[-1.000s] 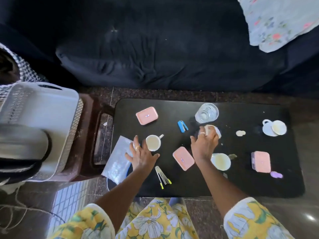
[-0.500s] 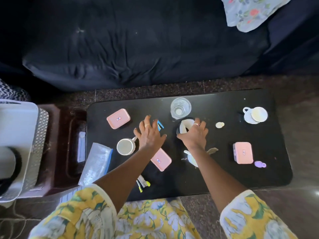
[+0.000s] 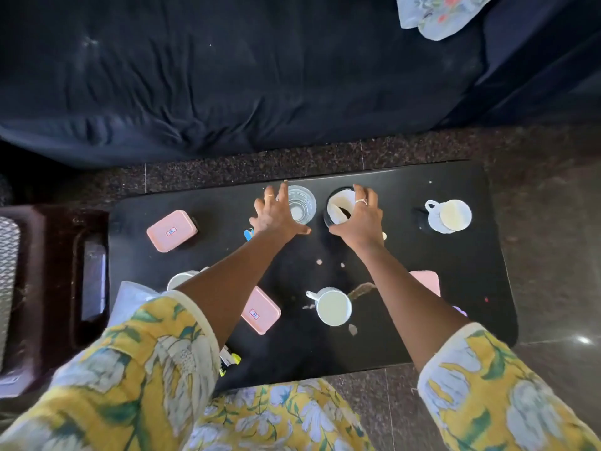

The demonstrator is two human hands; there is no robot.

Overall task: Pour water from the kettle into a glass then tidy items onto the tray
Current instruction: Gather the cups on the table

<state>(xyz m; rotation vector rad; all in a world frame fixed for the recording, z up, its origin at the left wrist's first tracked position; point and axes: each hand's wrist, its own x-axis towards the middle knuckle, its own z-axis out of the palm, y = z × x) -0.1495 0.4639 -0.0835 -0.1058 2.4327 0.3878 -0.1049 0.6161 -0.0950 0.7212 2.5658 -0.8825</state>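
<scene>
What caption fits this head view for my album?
Left hand open beside the glass, right hand gripping a dark cup on the black table.

Left sleeve point(image 3: 156, 346) and right sleeve point(image 3: 487, 379) in yellow cloth printed with white flowers and green leaves, edged in pale trim; same print across the lap point(image 3: 276, 418); thin ring point(image 3: 269, 196) on left grip point(image 3: 276, 216), broader ring point(image 3: 361, 201) on right grip point(image 3: 357, 219)
</scene>
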